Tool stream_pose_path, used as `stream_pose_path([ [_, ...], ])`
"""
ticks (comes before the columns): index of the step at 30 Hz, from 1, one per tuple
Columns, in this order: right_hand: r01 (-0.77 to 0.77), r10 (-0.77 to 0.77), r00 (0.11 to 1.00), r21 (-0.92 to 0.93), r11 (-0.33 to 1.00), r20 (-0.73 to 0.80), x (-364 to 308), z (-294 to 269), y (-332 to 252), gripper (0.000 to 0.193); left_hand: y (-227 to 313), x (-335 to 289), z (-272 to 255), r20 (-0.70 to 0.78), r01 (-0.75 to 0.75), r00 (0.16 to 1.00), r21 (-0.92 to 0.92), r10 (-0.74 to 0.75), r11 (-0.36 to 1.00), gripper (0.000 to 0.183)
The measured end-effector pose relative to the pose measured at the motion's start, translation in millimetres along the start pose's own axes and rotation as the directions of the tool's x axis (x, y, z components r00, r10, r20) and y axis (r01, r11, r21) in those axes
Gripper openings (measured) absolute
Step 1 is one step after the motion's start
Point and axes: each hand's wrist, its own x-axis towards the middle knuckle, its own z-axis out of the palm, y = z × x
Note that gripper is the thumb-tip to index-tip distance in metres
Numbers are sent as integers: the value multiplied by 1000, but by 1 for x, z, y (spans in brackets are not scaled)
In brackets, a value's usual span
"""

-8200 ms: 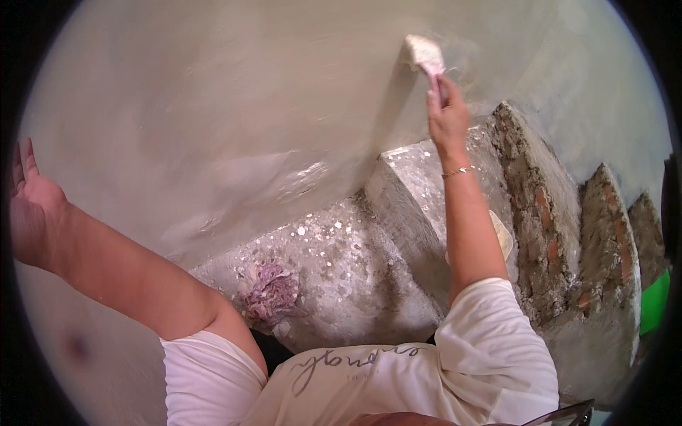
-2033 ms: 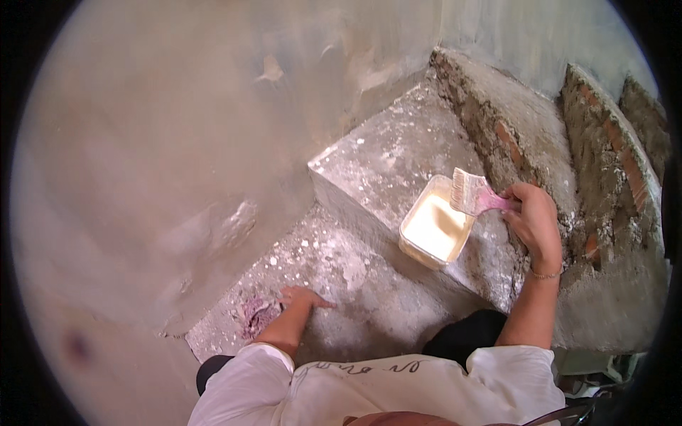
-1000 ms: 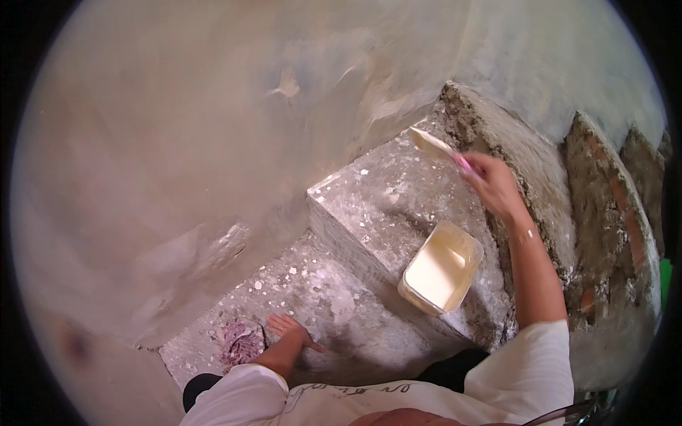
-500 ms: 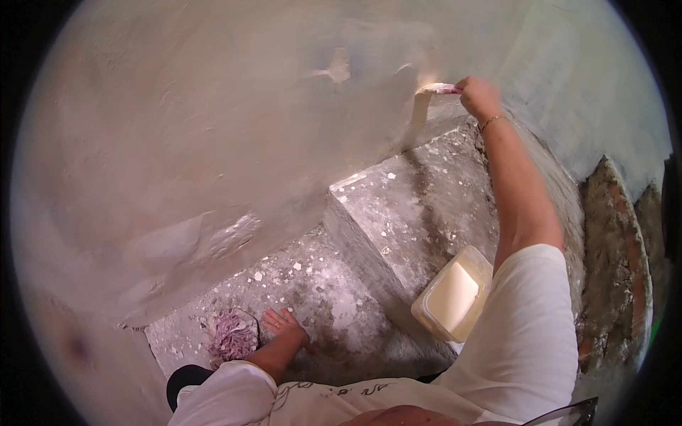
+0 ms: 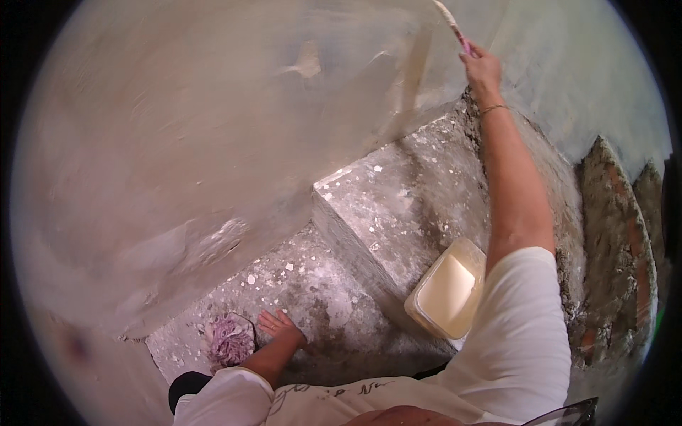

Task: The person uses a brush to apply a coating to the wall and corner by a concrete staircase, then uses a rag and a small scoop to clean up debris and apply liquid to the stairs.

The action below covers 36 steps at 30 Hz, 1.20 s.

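Stretched far up and forward, my right hand is closed around the pinkish handle of a paintbrush. The brush points up along the plastered wall, its whitish end near the top of the view. Whether its bristles touch the wall I cannot tell. My left hand rests palm down on the lower concrete step, fingers spread and holding nothing. Just left of its fingertips lies a crumpled purple-and-white cloth. A clear plastic tub of cream-white liquid sits on the steps by my right upper arm.
A higher concrete step rises ahead, speckled with white flakes. To the right, past my arm, stand rough edges of brick and mortar. A pale patch marks the wall.
My right hand has gone up with the paintbrush, which has swung from pointing left to pointing upward. My left hand still lies on the step. The view has shifted slightly.
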Motion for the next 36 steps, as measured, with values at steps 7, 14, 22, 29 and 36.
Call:
stream_pose_path([
  [7, -45, 43, 995, 21, 999, 84, -83, 74, 44, 41, 2, 3, 1, -10, -7, 1000, -12, 7, 1000, 158],
  [14, 10, 99, 910, -261, 965, 401, -111, 33, 67, 39, 5, 5, 4, 11, -6, 1000, -35, 6, 999, 162],
  [22, 130, -70, 971, -262, 956, 229, -35, -21, -12, 36, 5, 8, 4, 14, 7, 1000, -46, -6, 999, 162],
  [29, -49, 23, 994, 244, 968, 110, -15, -1, -42, 37, 5, 9, 6, 26, 28, 999, -30, -27, 999, 161],
  [36, -26, 28, 976, -11, 1000, 217, -120, 46, 39, 29, 8, 5, 1, 11, -35, 999, -57, 35, 998, 161],
])
